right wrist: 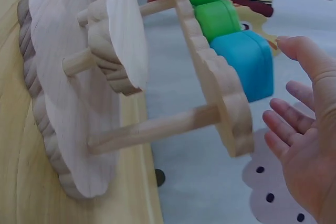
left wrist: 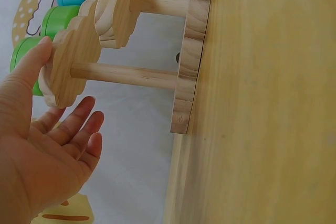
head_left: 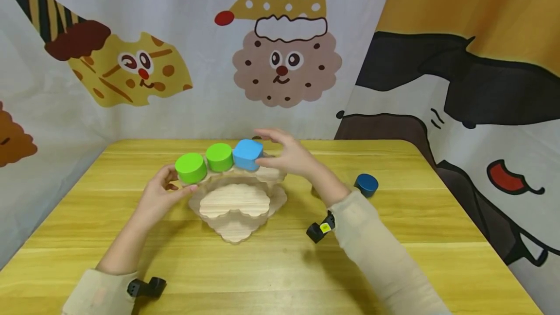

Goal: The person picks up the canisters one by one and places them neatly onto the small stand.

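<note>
2 green cylinders (head_left: 204,163), blue block (head_left: 247,154), atop wooden stand (head_left: 236,203)

The person wears a long-sleeved top in a pale beige, soft-looking fabric. The left sleeve (head_left: 98,293), at the lower left of the head view, ends at the wrist in a plain cuff with a faint pinkish mark on it. The right sleeve (head_left: 380,252), at the lower right, covers the whole forearm and wrinkles slightly near its cuff. A small black camera mount (head_left: 146,287) is strapped at the left wrist; a similar black mount (head_left: 321,230) at the right wrist carries a small yellow label. Both hands are bare, without rings or gloves.
</note>
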`<state>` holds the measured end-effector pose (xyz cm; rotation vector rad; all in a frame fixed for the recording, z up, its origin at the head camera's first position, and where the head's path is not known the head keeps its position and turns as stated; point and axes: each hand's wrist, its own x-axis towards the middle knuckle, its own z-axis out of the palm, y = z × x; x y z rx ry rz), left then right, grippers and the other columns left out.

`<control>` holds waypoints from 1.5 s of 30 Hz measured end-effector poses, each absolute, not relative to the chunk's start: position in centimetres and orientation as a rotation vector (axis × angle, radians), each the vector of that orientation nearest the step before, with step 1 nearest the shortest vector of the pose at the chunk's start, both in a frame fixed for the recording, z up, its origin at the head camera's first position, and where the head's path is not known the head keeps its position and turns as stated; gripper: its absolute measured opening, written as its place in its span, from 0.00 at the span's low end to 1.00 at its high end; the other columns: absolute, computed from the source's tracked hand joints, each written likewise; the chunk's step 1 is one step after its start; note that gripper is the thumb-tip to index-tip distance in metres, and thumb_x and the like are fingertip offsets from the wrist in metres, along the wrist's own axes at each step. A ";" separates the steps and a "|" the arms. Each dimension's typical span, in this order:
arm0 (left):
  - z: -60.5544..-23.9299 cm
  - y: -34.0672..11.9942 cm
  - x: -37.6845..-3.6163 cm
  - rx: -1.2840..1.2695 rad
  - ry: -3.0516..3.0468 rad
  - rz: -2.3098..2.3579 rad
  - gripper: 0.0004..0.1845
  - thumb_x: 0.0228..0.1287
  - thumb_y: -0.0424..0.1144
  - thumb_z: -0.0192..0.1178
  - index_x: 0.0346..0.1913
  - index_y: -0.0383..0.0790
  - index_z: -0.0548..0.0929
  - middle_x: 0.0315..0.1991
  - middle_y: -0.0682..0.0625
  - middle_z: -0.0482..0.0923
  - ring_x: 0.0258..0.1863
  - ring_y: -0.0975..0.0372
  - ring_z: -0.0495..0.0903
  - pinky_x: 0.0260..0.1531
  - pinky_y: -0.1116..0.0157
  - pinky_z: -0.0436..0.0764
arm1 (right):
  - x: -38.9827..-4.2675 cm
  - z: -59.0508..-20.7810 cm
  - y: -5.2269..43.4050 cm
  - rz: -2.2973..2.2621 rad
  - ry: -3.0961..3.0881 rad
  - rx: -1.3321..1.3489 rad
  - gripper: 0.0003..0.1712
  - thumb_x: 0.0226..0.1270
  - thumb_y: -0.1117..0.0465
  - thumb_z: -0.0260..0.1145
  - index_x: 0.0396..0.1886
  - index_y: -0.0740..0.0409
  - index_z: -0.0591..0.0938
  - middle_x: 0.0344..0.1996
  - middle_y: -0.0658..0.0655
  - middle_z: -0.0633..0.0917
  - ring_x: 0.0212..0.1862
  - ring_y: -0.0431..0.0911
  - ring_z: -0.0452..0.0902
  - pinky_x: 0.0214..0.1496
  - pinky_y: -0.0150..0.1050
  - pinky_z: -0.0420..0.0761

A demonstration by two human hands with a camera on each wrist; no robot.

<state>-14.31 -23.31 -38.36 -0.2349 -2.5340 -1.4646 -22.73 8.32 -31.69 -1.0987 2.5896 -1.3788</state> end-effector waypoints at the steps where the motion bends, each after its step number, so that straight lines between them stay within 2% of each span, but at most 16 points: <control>1: -38.3 -23.3 -14.3 -0.236 -2.533 -1.465 0.31 0.60 0.40 0.68 0.61 0.30 0.69 0.47 0.41 0.76 0.44 0.65 0.72 0.39 0.72 0.70 | -22.6 -31.7 8.7 -1.383 2.604 -1.111 0.39 0.56 0.55 0.74 0.68 0.51 0.71 0.63 0.50 0.72 0.63 0.49 0.66 0.65 0.42 0.62; 7: -38.2 -23.2 -14.2 -0.228 -2.533 -1.468 0.31 0.60 0.40 0.68 0.62 0.30 0.68 0.47 0.41 0.76 0.44 0.64 0.72 0.39 0.72 0.70 | -21.3 -32.0 11.1 -1.393 2.680 -1.148 0.37 0.58 0.57 0.73 0.68 0.50 0.70 0.64 0.48 0.72 0.63 0.47 0.66 0.64 0.47 0.64; 12: -38.2 -23.2 -14.1 -0.219 -2.530 -1.487 0.32 0.60 0.40 0.68 0.62 0.29 0.68 0.47 0.41 0.76 0.46 0.55 0.72 0.40 0.70 0.70 | -20.0 -32.4 13.3 -1.436 2.717 -1.054 0.37 0.57 0.59 0.74 0.67 0.52 0.72 0.64 0.50 0.72 0.63 0.49 0.65 0.63 0.53 0.64; 15: -38.2 -23.2 -14.1 -0.222 -2.528 -1.490 0.32 0.60 0.40 0.68 0.62 0.29 0.68 0.47 0.41 0.76 0.47 0.50 0.72 0.40 0.70 0.71 | -19.3 -32.6 14.9 -1.452 2.719 -0.954 0.37 0.58 0.56 0.73 0.67 0.47 0.71 0.64 0.48 0.71 0.64 0.49 0.63 0.64 0.56 0.61; 19: -38.2 -23.2 -14.1 -0.225 -2.527 -1.485 0.31 0.60 0.40 0.68 0.62 0.29 0.68 0.47 0.41 0.76 0.46 0.50 0.72 0.39 0.70 0.71 | -18.6 -32.9 17.2 -1.485 2.724 -0.863 0.37 0.59 0.55 0.72 0.68 0.44 0.70 0.63 0.48 0.72 0.65 0.48 0.62 0.66 0.55 0.58; 24: -38.1 -23.2 -14.1 -0.226 -2.538 -1.479 0.32 0.60 0.40 0.68 0.62 0.29 0.68 0.47 0.40 0.76 0.46 0.52 0.72 0.39 0.71 0.71 | -17.4 -32.7 19.8 -1.555 2.754 -0.852 0.36 0.58 0.67 0.72 0.67 0.58 0.70 0.62 0.58 0.73 0.64 0.53 0.64 0.66 0.52 0.58; 28: -38.0 -23.1 -14.1 -0.220 -2.543 -1.480 0.32 0.60 0.40 0.68 0.62 0.30 0.68 0.47 0.40 0.76 0.46 0.53 0.72 0.40 0.70 0.71 | -16.6 -32.3 21.5 -1.565 2.785 -0.836 0.35 0.57 0.73 0.71 0.65 0.66 0.70 0.60 0.63 0.73 0.62 0.56 0.65 0.65 0.53 0.61; 37: -38.1 -23.2 -14.1 -0.227 -2.541 -1.467 0.32 0.60 0.41 0.68 0.62 0.29 0.67 0.47 0.40 0.76 0.46 0.50 0.72 0.39 0.70 0.71 | -18.4 -36.1 27.1 -1.493 2.864 -0.722 0.37 0.59 0.68 0.71 0.68 0.58 0.69 0.62 0.61 0.71 0.64 0.56 0.64 0.63 0.55 0.62; 45: -38.2 -23.2 -14.2 -0.228 -2.537 -1.476 0.32 0.60 0.40 0.68 0.62 0.29 0.67 0.47 0.40 0.76 0.46 0.51 0.72 0.39 0.70 0.71 | -18.4 -37.6 30.2 -1.411 2.878 -0.591 0.37 0.60 0.62 0.72 0.68 0.57 0.69 0.61 0.62 0.72 0.63 0.58 0.63 0.61 0.58 0.62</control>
